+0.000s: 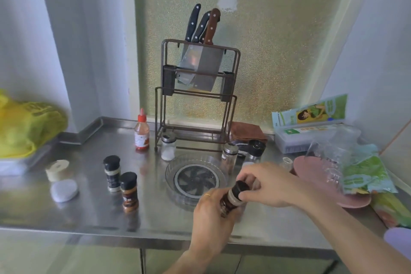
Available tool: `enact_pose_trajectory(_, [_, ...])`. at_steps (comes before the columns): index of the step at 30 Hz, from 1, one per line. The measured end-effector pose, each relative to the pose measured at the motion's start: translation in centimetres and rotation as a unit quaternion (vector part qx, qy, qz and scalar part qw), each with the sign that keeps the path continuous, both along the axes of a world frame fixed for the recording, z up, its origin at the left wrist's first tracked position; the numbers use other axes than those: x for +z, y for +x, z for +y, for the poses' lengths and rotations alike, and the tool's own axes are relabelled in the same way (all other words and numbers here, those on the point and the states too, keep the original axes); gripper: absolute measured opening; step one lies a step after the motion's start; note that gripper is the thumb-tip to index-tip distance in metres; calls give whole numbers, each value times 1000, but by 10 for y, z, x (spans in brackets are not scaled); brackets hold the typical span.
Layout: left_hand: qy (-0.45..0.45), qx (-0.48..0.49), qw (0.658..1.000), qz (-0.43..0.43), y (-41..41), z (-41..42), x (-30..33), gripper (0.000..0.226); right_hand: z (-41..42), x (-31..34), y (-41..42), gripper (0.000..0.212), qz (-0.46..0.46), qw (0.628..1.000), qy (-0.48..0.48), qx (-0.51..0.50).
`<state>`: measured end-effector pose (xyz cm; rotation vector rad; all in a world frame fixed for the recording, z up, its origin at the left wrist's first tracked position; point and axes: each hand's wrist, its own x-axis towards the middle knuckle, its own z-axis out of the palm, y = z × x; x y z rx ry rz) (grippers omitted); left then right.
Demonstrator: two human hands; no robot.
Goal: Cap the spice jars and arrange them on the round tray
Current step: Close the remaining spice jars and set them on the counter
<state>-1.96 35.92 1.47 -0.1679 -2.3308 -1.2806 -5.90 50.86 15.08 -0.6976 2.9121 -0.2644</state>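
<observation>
My left hand (210, 216) grips the body of a dark spice jar (231, 201), held tilted just in front of the clear round tray (172, 176). My right hand (266, 181) has its fingers closed around the jar's black cap (241, 188). Nothing stands on the tray. Left of it stand two capped spice jars, one with dark contents (111, 172) and one with brown contents (129, 192). Behind the tray stand a glass shaker with white powder (168, 147) and a metal-topped glass jar (229, 157).
A knife rack (198, 95) stands at the back, a red sauce bottle (141, 131) to its left. A pink plate (311, 173) with plastic bags lies on the right, a yellow bag (26, 124) on the left. A string roll (57, 170) and white pad (64, 190) lie front left.
</observation>
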Motion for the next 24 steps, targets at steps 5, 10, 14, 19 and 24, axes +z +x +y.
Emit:
enact_pose_trajectory(5, [2, 25, 1000, -1, 3, -28, -4, 33, -32, 3, -2, 44, -21, 999, 8, 26])
enact_pose_trajectory(10, [0, 41, 999, 3, 6, -51, -7, 36, -62, 3, -5, 64, -3, 999, 42, 18])
enact_pose_trajectory(14, [8, 47, 999, 1, 8, -67, -5, 35, -80, 4, -8, 40, -16, 998, 46, 40])
enact_pose_trajectory(19, [13, 57, 998, -3, 11, -83, -1, 33, -98, 10, -7, 48, -40, 997, 38, 45])
enact_pose_trajectory(24, [14, 77, 997, -12, 11, -94, 1, 30, -114, 9, -7, 61, 7, 998, 53, 34])
